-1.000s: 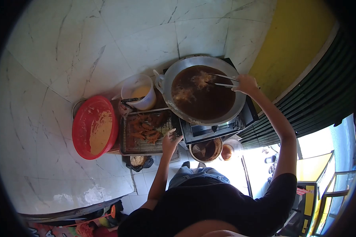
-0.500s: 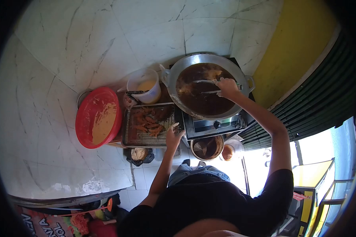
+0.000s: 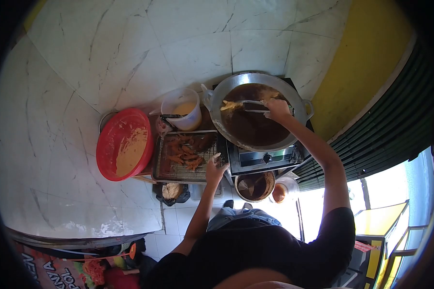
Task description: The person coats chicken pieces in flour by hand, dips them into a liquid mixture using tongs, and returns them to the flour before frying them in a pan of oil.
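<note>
Piece (image 3: 230, 105) met by tongs (image 3: 253, 102) at the wok's (image 3: 298, 103) left side
Brown pieces (image 3: 190, 159) are laid on the tray (image 3: 160, 161); by its right edge the left hand (image 3: 216, 171) is held with fingers parted, nothing seen in it. The tongs are grasped by the right hand (image 3: 277, 110) above the oil (image 3: 258, 127); whether their tips are closed cannot be told. Splashes are best avoided by a square pinch and slow movement, with the knuckles kept high

The wok (image 3: 248, 78) is silver-grey, its oil (image 3: 260, 131) dark brown, the food piece (image 3: 229, 105) golden yellow. The basin (image 3: 107, 149) is red, the shirt (image 3: 255, 245) black, the jeans (image 3: 243, 219) blue; white tiles (image 3: 188, 53) carry grey veins.
</note>
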Available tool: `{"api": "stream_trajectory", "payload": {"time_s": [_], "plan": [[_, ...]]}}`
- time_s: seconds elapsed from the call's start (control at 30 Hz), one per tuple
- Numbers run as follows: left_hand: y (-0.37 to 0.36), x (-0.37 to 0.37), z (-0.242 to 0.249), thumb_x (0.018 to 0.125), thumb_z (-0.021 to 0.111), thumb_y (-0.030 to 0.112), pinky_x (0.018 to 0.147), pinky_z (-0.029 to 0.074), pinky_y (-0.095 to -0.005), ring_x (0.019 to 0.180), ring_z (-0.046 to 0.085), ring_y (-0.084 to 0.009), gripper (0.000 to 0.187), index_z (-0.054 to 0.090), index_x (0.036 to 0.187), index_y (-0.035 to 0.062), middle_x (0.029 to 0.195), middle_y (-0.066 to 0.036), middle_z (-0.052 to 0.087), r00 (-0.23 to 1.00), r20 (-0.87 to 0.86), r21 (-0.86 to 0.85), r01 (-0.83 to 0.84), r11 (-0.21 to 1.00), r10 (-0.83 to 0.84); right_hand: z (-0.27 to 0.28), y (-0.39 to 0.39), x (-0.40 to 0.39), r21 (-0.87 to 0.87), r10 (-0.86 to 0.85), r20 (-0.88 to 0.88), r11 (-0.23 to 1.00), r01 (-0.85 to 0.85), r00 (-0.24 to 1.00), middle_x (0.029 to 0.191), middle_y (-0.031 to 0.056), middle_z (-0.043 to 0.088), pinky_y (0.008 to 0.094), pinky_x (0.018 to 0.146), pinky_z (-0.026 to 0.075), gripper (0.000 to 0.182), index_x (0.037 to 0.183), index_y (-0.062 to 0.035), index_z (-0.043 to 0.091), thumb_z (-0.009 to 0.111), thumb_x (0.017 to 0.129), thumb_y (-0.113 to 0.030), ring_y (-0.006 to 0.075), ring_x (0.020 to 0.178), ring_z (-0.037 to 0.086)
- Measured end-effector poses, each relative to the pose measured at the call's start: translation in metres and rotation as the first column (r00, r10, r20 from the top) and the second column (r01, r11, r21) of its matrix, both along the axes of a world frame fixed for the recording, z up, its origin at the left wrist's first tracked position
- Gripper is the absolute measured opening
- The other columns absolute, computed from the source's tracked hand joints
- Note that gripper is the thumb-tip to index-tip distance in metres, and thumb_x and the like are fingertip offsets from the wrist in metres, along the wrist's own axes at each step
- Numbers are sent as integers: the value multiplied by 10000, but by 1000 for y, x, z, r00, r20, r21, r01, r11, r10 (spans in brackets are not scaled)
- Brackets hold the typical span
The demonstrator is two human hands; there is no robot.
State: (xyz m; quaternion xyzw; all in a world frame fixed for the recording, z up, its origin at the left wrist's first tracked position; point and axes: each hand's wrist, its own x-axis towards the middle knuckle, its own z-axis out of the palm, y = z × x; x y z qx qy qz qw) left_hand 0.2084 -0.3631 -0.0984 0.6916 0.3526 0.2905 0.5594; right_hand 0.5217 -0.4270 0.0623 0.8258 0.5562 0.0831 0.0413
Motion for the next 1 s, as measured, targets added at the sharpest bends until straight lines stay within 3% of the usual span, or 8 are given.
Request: {"api": "stream_trajectory", "payload": {"time_s": [0.1, 0.23, 0.33, 0.5, 0.73, 0.8, 0.93, 1.0], "plan": [[2, 0, -4, 672, 757, 140, 860, 433, -309, 934, 570, -192, 609, 480, 1182, -45, 1093, -152, 563, 1000, -17, 9, 6, 1000, -6, -6, -5, 7, 143, 23, -14, 989, -21, 1000, 812, 109, 615, 378, 700, 506, 371, 921, -120, 637, 730, 633, -335, 268, 789, 629], [4, 1, -8, 671, 757, 135, 854, 438, -310, 935, 570, -192, 610, 479, 1184, -42, 1086, -149, 565, 1000, -11, -10, 20, 1000, -20, -5, -9, 10, 118, -27, -39, 992, 32, 999, 817, 110, 628, 386, 708, 507, 333, 867, -112, 654, 732, 630, -331, 270, 794, 631], [5, 0, -11, 666, 757, 158, 879, 436, -358, 1011, 554, -267, 627, 476, 1205, 2, 1160, -172, 522, 999, 12, -79, 46, 996, -45, -6, -11, 14, 103, -56, -52, 993, 61, 997, 815, 112, 633, 391, 711, 507, 319, 840, -108, 660, 734, 626, -333, 272, 792, 633], [4, -1, -4, 670, 757, 154, 882, 434, -356, 1013, 551, -265, 633, 469, 1210, -6, 1149, -169, 533, 999, -10, -87, 45, 995, -46, -5, -14, 17, 115, -103, -26, 988, 105, 994, 807, 111, 631, 395, 704, 507, 318, 817, -99, 661, 732, 623, -341, 274, 787, 633], [1, -1, 4, 674, 756, 149, 894, 426, -349, 1026, 544, -260, 630, 467, 1210, -11, 1136, -165, 540, 999, 0, -77, 36, 996, -36, -3, -23, 8, 77, -25, 96, 997, 17, 995, 801, 97, 608, 375, 663, 508, 447, 1052, -157, 600, 717, 652, -317, 257, 759, 631], [0, -1, 1, 673, 764, 166, 834, 447, -322, 954, 554, -212, 635, 468, 1204, -19, 1081, -141, 562, 1000, 15, -50, 20, 999, -20, -2, -28, 3, 54, 1, 132, 998, -8, 991, 808, 88, 597, 366, 652, 509, 500, 1120, -182, 568, 715, 658, -303, 251, 744, 629], [2, 0, -5, 675, 765, 163, 783, 466, -298, 907, 562, -180, 637, 463, 1203, -26, 1033, -123, 578, 999, 43, -34, 34, 999, -32, 3, -37, -5, 13, 49, 133, 999, -52, 990, 824, 87, 600, 347, 659, 515, 531, 1154, -163, 555, 713, 666, -300, 235, 760, 633], [2, 0, -2, 672, 762, 143, 847, 445, -321, 957, 553, -214, 630, 467, 1204, -22, 1087, -141, 556, 999, 29, -83, 32, 996, -30, 8, -41, -12, 23, 57, 97, 998, -59, 994, 824, 88, 601, 346, 663, 514, 546, 1166, -171, 551, 715, 663, -302, 235, 764, 633]]}}
